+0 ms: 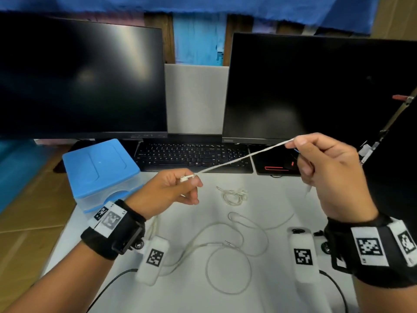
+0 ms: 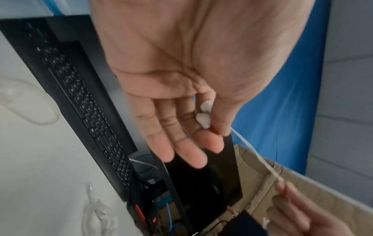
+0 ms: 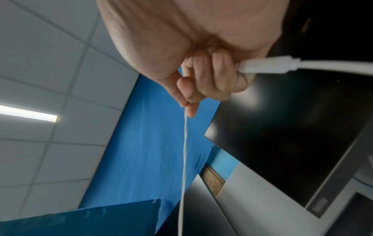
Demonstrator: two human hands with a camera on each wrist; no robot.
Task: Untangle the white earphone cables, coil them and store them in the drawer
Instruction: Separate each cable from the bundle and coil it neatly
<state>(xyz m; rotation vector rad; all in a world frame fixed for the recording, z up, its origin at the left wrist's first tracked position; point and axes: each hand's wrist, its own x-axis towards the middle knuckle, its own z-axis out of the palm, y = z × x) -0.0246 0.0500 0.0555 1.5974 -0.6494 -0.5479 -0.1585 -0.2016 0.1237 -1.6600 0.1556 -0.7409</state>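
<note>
Taking the black keyboard [image 1: 194, 155] as my marker, I start far left of it, where a blue-lidded plastic drawer box [image 1: 99, 172] sits at the edge of the white desk [image 1: 196, 297]; I cannot tell from here whether its drawer is pulled out. Above and behind the keyboard's left end stands a dark monitor [image 1: 81, 75]. In front of the keyboard's left half I have my left hand [image 1: 171, 188] raised off the desk, thumb and forefinger pinching the earbud end of a white earphone cable [image 1: 243, 158]; the left wrist view shows the two earbuds [image 2: 204, 116] tucked against the pinch while my other fingers lie straight and relaxed. From that pinch the cable runs taut, up and across the keyboard's right half. Just in front of the keyboard's middle lies a small coiled earphone set [image 1: 233, 196] on the desk, and nearer to me a loose earphone cable [image 1: 228, 251] sprawls in wide loops, its metal plug [image 1: 230, 243] showing inside them. Behind the keyboard's right end is a second dark monitor [image 1: 316, 86], and beside that end a black pad with red trim [image 1: 274, 164]. Over that pad my right hand [image 1: 327, 175] is held high, pinching the stretched cable between thumb and forefinger with the remaining fingers curled in.
</note>
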